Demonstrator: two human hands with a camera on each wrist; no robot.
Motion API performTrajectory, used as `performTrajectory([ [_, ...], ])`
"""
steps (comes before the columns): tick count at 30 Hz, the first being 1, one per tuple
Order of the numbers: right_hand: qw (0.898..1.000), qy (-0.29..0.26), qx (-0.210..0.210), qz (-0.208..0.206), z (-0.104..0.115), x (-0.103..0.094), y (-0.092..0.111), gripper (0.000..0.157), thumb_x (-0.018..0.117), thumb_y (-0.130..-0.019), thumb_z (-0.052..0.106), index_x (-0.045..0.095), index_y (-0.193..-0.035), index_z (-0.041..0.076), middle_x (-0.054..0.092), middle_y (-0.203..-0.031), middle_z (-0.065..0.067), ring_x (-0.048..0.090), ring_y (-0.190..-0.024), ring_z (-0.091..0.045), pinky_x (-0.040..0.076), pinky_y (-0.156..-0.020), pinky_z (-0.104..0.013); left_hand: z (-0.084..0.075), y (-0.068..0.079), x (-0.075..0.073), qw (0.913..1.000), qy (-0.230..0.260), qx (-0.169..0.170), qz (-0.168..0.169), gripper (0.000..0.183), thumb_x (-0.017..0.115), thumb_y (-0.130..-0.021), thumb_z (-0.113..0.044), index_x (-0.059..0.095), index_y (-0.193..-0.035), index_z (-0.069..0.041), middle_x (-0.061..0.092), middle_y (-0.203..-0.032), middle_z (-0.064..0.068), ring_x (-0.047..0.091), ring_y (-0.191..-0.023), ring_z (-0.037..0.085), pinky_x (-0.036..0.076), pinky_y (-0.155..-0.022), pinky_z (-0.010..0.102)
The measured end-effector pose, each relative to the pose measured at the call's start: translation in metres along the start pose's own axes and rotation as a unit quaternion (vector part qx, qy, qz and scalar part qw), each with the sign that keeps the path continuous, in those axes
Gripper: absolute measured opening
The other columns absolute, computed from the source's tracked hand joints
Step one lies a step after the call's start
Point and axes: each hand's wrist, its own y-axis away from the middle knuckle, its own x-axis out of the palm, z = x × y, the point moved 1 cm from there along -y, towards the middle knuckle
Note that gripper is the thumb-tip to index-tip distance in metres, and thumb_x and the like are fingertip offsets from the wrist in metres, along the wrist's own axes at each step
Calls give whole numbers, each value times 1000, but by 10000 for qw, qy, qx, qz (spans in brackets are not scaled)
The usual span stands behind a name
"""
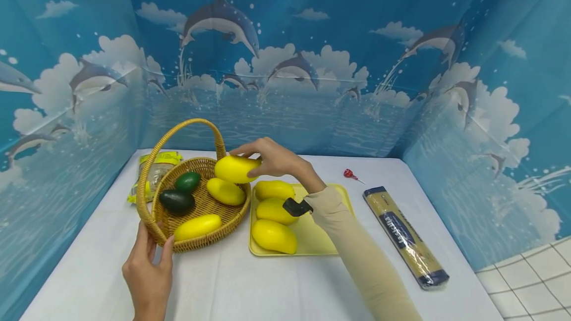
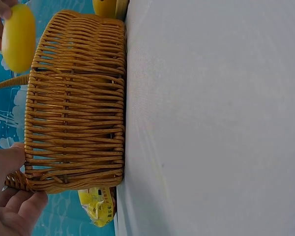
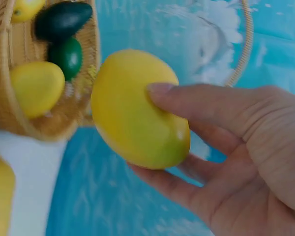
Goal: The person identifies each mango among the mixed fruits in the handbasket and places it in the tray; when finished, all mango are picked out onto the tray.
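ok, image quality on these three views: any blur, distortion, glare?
Head: sharp, evenly lit, wide-angle bend at the backdrop edges. Left wrist: rotated sideways, wicker basket crisp, tablecloth bright but not blown out. Right wrist: soft all over, yellow mango and right hand slightly blurred.

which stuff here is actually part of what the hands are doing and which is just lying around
In use: right hand holding a mango over the basket; left hand gripping the basket rim; tray with three mangoes.

Lying about: spaghetti pack, lollipop, yellow packet behind the basket.
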Motion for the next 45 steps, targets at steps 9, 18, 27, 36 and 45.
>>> performTrajectory([
  [9, 9974, -262, -142, -653, -21, -33, 82, 66, 82, -93, -4, 58, -155, 4, 59, -158, -12, 61, -139, -31, 61, -109, -45, 0, -1, -3, 10000, -60, -8, 26, 86, 82, -91, 9, 45, -165, -15, 69, -142, 21, 68, -129, 40, 42, -98, -1],
  [18, 9944, -402, 604, -763, -66, -40, 141, 65, 80, -95, -3, 57, -156, 2, 61, -154, -16, 59, -139, -39, 57, -112, -59, 1, -1, -4, 10000, -67, -56, 38, 87, 82, -91, 8, 46, -165, -16, 69, -143, 19, 68, -129, 40, 44, -98, -1],
  [27, 9888, -799, 1053, -689, -110, -25, 176, 61, 79, -94, -5, 58, -152, -4, 60, -153, -24, 57, -140, -47, 53, -114, -64, 1, -1, -2, 10000, -41, -53, 64, 86, 82, -91, 8, 45, -165, -15, 69, -143, 20, 68, -130, 40, 43, -98, -1],
  [36, 9861, -899, 1302, -501, -140, -12, 188, 59, 78, -94, -8, 59, -151, -5, 58, -153, -26, 53, -142, -51, 55, -112, -64, 1, -1, -1, 10000, 16, -14, 39, 86, 82, -90, 10, 47, -164, -12, 69, -141, 22, 68, -128, 41, 42, -96, -3],
  [45, 9841, -988, 1465, -173, -169, -3, 190, 56, 76, -96, -7, 58, -150, -8, 59, -151, -29, 53, -140, -55, 53, -111, -69, 2, -1, -1, 10000, 46, 0, 41, 87, 82, -89, 10, 46, -165, -13, 70, -140, 22, 68, -128, 42, 42, -96, -3],
])
